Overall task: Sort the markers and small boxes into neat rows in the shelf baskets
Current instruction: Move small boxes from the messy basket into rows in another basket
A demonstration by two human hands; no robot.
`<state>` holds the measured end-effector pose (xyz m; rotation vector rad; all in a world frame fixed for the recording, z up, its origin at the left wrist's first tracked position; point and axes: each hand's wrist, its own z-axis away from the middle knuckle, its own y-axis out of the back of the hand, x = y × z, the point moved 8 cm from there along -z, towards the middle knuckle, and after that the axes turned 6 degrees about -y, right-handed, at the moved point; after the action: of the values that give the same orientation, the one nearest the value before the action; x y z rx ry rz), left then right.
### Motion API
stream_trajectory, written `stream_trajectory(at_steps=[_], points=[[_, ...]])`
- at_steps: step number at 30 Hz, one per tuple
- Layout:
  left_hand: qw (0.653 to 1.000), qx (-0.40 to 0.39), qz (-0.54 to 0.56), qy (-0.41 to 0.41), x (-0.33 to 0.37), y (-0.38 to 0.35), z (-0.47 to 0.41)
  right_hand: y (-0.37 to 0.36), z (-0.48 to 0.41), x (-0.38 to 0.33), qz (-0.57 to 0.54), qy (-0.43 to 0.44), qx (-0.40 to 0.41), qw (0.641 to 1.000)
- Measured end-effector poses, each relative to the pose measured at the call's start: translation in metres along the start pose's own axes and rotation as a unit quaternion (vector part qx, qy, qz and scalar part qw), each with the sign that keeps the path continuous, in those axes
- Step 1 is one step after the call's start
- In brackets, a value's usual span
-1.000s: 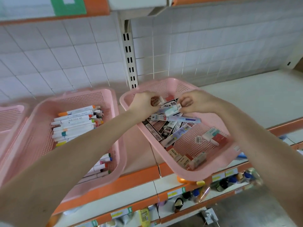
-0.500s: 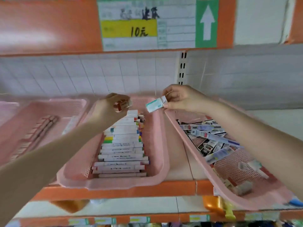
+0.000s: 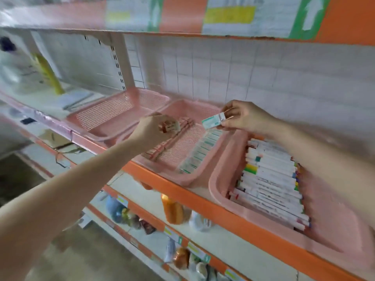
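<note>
I had both hands up over the shelf. The left hand [image 3: 150, 129] gripped a small red-and-white cardboard box [image 3: 169, 126], fingers curled round it, clear of the baskets. Directly below that grip, a row of matching red boxes [image 3: 160, 151] ran along the left side of the middle pink plastic mesh basket [image 3: 192, 180].

The right hand [image 3: 243, 116] pinched a small teal-and-white cardboard box [image 3: 212, 122] by one end between thumb and fingertips. Its free end pointed toward the left hand, and the two held boxes were near each other, not touching. Beneath that pinch and back toward me, a row of teal-and-white boxes [image 3: 200, 154] lined the same basket's right side.

Under the right forearm sat a second pink basket [image 3: 218, 179], with white-barrelled markers with coloured caps [image 3: 272, 179] packed side by side. Out beyond the left grip, a third pink mesh basket [image 3: 105, 114] rested on the shelf. An orange shelf edge [image 3: 203, 199] ran below all three. I could not read the print on the boxes through the blur.
</note>
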<state>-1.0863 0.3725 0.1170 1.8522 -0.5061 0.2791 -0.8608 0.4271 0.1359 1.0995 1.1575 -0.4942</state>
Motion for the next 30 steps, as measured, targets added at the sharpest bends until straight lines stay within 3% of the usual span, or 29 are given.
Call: stream_trajectory(at_steps=[6, 12, 18, 24, 27, 30], points=[[0.968, -0.237, -0.075, -0.045, -0.031, -0.065, -0.022, -0.030, -0.046, 0.020, -0.044, -0.057, 0.029, 0.997], [0.934, -0.325, -0.096, -0.114, -0.040, -0.098, -0.021, -0.067, -0.078, 0.037, -0.053, -0.090, 0.031, 0.994], [0.954, -0.277, -0.076, -0.089, -0.050, -0.093, -0.030, -0.087, -0.096, 0.047, -0.064, -0.110, 0.057, 0.990], [0.996, -0.090, 0.009, 0.021, -0.077, -0.057, -0.048, -0.092, -0.102, 0.045, 0.052, -0.051, 0.030, 0.997], [0.997, -0.028, 0.066, -0.017, -0.065, -0.045, -0.047, -0.101, -0.101, 0.045, 0.041, -0.058, -0.017, 0.997], [0.991, -0.045, 0.089, -0.085, -0.047, -0.046, -0.041, -0.104, -0.098, 0.044, 0.026, -0.053, -0.031, 0.998]])
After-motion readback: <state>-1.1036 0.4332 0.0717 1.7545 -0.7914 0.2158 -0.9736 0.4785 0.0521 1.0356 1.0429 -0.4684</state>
